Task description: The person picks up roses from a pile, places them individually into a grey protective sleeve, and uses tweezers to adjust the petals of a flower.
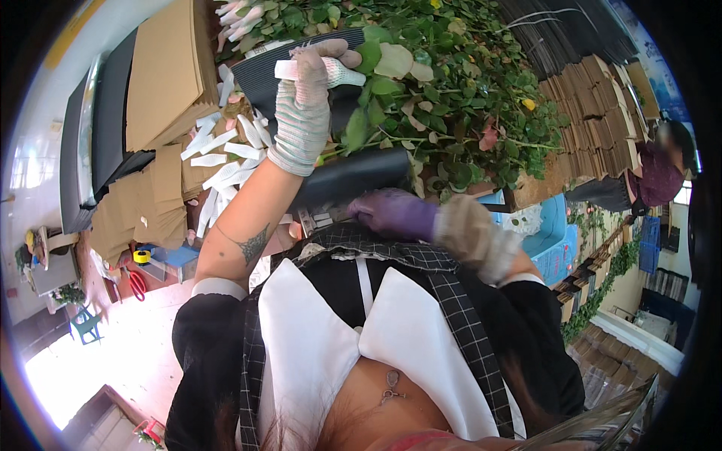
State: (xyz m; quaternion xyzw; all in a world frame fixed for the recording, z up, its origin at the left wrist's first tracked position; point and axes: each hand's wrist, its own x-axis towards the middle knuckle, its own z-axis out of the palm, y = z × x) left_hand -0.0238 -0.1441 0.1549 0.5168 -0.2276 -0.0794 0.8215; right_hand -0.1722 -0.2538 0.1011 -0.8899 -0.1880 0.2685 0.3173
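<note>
My left hand (307,86), in a striped knit glove, is raised over the bench with its fingers closed round a white foam net sleeve (346,74). Whether a bloom sits inside that sleeve I cannot make out. Leaves (395,62) show right beside its end. Low down, close to my waist, is my right hand (391,213) in a purple glove with a beige cuff. Motion smears it, and its fingers do not show clearly. Beneath my left hand lies a black ribbed sheet (259,79). A black rolled-edge surface (353,177) lies between my two hands.
Loose white foam sleeves (218,159) lie left of my forearm. Leafy stems (459,98) heap up at the far right. Cardboard sheets (169,75) stand at left, with red scissors (136,286) nearby. A blue crate (553,244) and another person (662,169) are at right.
</note>
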